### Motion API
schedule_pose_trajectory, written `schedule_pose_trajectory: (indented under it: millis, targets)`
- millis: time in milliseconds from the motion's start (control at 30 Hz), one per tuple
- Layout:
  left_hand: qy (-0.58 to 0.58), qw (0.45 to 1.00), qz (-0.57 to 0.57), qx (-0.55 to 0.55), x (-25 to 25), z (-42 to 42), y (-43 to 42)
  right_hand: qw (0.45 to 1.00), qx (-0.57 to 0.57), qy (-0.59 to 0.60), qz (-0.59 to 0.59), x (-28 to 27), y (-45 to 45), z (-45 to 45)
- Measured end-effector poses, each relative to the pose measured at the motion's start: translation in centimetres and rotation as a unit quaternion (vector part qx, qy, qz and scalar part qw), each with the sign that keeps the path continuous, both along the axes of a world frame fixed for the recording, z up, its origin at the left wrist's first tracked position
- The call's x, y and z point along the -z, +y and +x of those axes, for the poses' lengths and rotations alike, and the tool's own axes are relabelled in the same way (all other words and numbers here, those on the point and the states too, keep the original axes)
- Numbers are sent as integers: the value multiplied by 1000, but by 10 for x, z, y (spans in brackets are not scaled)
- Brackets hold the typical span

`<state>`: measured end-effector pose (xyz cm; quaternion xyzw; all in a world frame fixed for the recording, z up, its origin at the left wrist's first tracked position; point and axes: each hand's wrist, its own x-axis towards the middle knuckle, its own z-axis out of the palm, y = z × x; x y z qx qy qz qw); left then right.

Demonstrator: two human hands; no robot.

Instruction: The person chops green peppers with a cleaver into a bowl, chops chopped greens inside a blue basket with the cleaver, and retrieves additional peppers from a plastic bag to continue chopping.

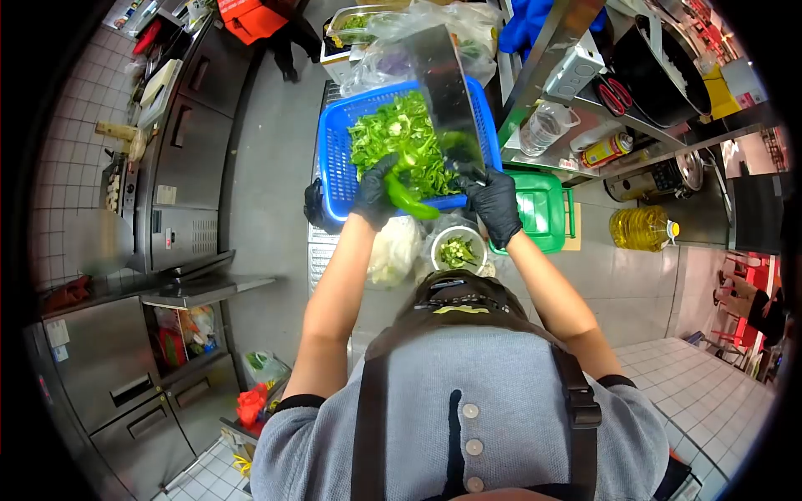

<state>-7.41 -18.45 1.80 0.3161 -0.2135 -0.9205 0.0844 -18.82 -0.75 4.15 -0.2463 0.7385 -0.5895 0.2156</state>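
My left hand [378,190], in a black glove, is closed round a long green pepper [407,199] at the front of a blue basket. Gloved in black too, my right hand [494,205] grips the handle of a wide cleaver [443,88], its blade pointing up and away over the basket's right part. The blue basket [336,159] holds a heap of cut green pepper pieces [399,134]. Below it, close to my body, stands a white bucket [436,252] with green scraps inside.
A green lidded bin [540,210] stands right of the bucket. Plastic bags [384,50] lie behind the basket. At the right are a metal shelf, an oil jug [639,228] and a black pot [660,75]. A person in orange [251,18] is at the top left.
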Motion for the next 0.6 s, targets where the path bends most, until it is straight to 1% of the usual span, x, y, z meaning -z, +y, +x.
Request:
schedule_pose_trajectory:
  millis: [33,133,167,200,267,300,367,400,433,467,500,533,567,600]
  targets:
    - [11,997,-78,-24,-19,3,7,997,19,78,-8,-9,-4,3]
    - [7,979,-201,-23,-27,5,21,998,21,57,-14,-18,-16,9]
    - [2,970,-240,26,-25,4,22,994,28,96,-33,-11,-21,12]
    - [11,964,-259,54,-28,6,25,995,49,69,-54,-5,-25,18]
    - [32,949,-292,113,-39,9,35,992,93,-56,-71,0,-26,30]
    - [44,948,-284,136,-35,12,34,986,107,-86,-97,-3,-23,37]
    - [51,914,-353,194,-29,20,30,969,131,-145,-149,-12,-13,51]
    - [56,894,-385,220,-28,23,31,972,137,-127,-145,-8,-6,56]
    - [57,887,-404,218,-27,25,35,974,142,-108,-140,-4,1,60]
    - [64,868,-439,224,-27,28,40,976,146,-89,-136,-2,9,65]
    - [72,847,-475,228,-28,30,46,968,164,-105,-158,-2,15,72]
    - [80,824,-512,230,-32,32,52,968,177,-102,-143,-4,24,77]
    - [113,795,-563,195,-38,35,63,968,189,-98,-129,-10,33,82]
    - [144,772,-587,196,-36,38,70,969,199,-95,-116,-12,42,86]
